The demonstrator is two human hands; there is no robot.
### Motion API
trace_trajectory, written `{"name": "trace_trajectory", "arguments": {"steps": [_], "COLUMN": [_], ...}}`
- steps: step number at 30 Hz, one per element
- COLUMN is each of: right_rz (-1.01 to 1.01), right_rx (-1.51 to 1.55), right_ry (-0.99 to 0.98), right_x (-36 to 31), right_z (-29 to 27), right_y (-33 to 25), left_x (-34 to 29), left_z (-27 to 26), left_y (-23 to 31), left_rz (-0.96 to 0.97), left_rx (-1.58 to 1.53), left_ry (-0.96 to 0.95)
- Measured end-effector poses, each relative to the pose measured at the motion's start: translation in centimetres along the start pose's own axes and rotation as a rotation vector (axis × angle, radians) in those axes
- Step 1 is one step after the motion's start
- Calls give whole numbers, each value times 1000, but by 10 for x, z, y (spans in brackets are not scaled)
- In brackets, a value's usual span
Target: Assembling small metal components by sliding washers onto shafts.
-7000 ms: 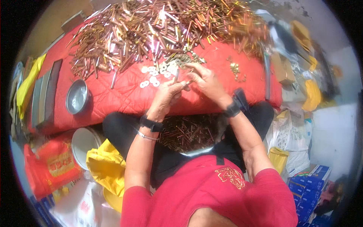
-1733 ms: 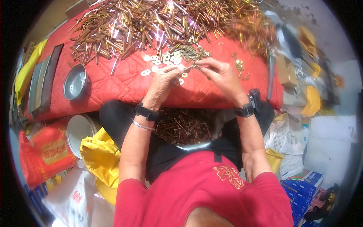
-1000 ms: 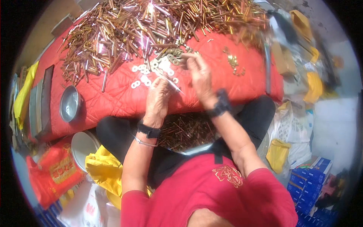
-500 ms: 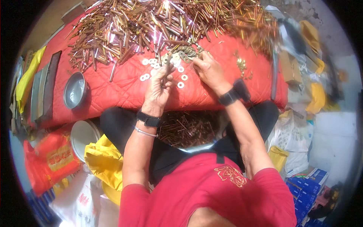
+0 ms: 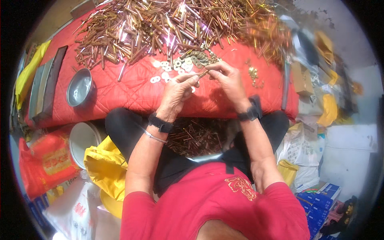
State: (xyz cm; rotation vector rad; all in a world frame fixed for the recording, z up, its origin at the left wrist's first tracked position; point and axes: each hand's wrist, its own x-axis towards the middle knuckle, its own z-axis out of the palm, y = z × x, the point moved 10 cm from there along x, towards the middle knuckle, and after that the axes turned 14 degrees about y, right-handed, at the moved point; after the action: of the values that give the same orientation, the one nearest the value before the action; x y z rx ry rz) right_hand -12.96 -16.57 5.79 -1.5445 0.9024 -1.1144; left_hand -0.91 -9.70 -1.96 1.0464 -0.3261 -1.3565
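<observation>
Our L hand (image 5: 181, 90) & R hand (image 5: 227, 82), fingertips pinched, hold 1 metal pc (image 5: 203, 75), prob. mid-work; plenty left: loose rods (image 5: 156, 30) heap quilt's (image 5: 120, 96) far edge, washers (image 5: 199, 58) nearer; done qty unclear.

Between your left hand (image 5: 176, 91) and the metal bowl (image 5: 74, 97), the red quilted cover (image 5: 122, 94) is bare, so you can cross there. Just beyond your hands, loose washers (image 5: 188, 61) block you, and behind them heaped coppery rods (image 5: 160, 30) close off the far side. A thin metal piece (image 5: 203, 74) bridges the gap to your right hand (image 5: 230, 82). Right of that hand, bare cover runs to scattered brass-coloured bits (image 5: 253, 73), then a grey bar (image 5: 285, 86).
</observation>
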Motion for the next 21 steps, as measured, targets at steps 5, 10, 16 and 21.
{"name": "trace_trajectory", "arguments": {"steps": [5,10,16,21], "right_rz": [-125,-374,30,-213], "right_rx": [-35,-132,-445,-411], "right_ry": [33,-59,-189,-114], "right_x": [-4,-6,-9,0], "right_z": [-2,5,5,-3], "right_y": [-11,-36,-13,-18], "left_x": [-4,-5,-12,-15], "left_z": [3,5,11,15], "left_y": [4,3,18,25], "left_rz": [19,31,151,190], "left_rx": [61,93,191,285], "left_ry": [-1,-32,-44,-10]}}
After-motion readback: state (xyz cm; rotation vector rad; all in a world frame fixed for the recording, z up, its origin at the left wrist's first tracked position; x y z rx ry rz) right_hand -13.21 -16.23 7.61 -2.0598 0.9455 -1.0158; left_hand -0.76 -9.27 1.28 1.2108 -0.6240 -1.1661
